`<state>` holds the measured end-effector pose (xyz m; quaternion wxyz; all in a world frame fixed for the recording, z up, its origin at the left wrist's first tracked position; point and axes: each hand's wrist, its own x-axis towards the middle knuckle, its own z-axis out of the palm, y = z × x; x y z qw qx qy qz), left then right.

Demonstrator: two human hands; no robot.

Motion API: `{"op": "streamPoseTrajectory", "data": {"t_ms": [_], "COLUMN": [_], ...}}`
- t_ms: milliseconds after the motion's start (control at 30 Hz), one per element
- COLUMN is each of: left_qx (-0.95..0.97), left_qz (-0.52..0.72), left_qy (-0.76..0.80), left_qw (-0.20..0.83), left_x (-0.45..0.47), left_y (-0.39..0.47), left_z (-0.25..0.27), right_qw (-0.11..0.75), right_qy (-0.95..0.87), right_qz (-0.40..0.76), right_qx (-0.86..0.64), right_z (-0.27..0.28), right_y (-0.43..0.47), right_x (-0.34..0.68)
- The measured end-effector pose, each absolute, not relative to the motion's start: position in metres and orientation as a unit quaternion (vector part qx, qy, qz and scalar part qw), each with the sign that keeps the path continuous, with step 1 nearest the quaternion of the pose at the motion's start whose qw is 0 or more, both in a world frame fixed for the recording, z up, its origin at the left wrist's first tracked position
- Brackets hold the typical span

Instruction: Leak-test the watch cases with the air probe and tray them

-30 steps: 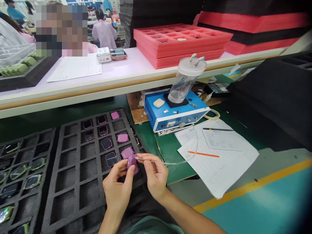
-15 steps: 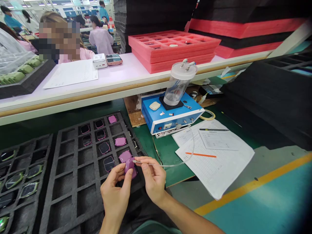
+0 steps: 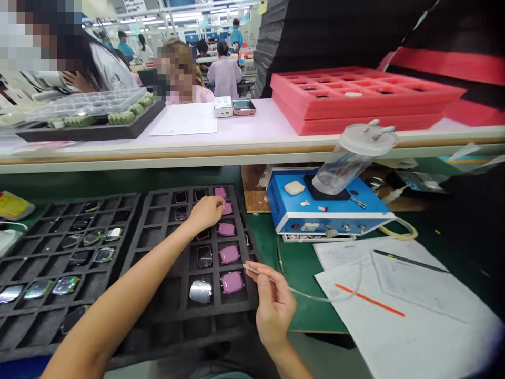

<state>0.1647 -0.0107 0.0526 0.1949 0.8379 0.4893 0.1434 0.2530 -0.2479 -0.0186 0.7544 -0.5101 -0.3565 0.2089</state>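
Observation:
My left hand (image 3: 207,213) reaches over the black foam tray (image 3: 153,234), its fingers closed on a purple watch case (image 3: 226,209) in the right column, second slot from the back. More purple cases lie in that column, including a front one (image 3: 232,282). Dark-screened watches (image 3: 204,256) fill part of the column beside it. My right hand (image 3: 276,302) is closed around a thin metal-tipped nozzle (image 3: 251,269) just off the tray's right edge. A clear tube (image 3: 315,299) runs from the nozzle toward the blue machine (image 3: 292,221).
A clear cylinder (image 3: 343,166) stands on the machine. Papers (image 3: 355,337) with an orange stick (image 3: 369,300) and a black pen (image 3: 410,260) lie at right. Another watch tray (image 3: 43,310) is at left. Red foam trays (image 3: 315,118) sit on the shelf above. People sit beyond it.
My left hand has moved away from my right hand, carrying the purple watch case to the back of the tray. The nozzle stays in my right hand. The view has turned left.

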Motion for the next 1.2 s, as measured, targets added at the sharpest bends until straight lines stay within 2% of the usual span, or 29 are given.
{"op": "streamPoseTrajectory", "data": {"t_ms": [200, 367, 467, 633, 800, 833, 1000, 1200], "left_qx": [0.845, 0.836, 0.825, 0.816, 0.806, 0.801, 0.607, 0.529], "left_qz": [0.092, 0.021, 0.029, 0.138, 0.266, 0.284, 0.437, 0.483], "left_qy": [0.509, 0.527, 0.542, 0.531, 0.491, 0.482, 0.494, 0.504], "left_qw": [0.138, 0.152, 0.159, 0.182, 0.196, 0.213, 0.443, 0.483], "left_x": [0.167, 0.189, 0.199, 0.188, 0.153, 0.147, 0.136, 0.144], "left_y": [0.022, 0.059, 0.063, 0.039, -0.061, -0.089, -0.192, -0.202], "left_z": [0.061, 0.064, 0.062, 0.074, 0.082, 0.077, 0.039, 0.023], "right_qw": [0.752, 0.75, 0.753, 0.759, 0.766, 0.768, 0.779, 0.763], "right_qy": [-0.368, -0.369, -0.367, -0.356, -0.344, -0.342, -0.346, -0.388], "right_qz": [0.212, 0.208, 0.21, 0.211, 0.21, 0.208, 0.176, 0.174], "right_qx": [-0.504, -0.508, -0.504, -0.503, -0.501, -0.501, -0.493, -0.487], "right_z": [-0.016, -0.017, -0.018, -0.019, -0.019, -0.019, -0.02, -0.02], "right_y": [-0.248, -0.248, -0.248, -0.248, -0.25, -0.25, -0.249, -0.247], "right_x": [0.255, 0.255, 0.254, 0.253, 0.251, 0.251, 0.25, 0.252]}}
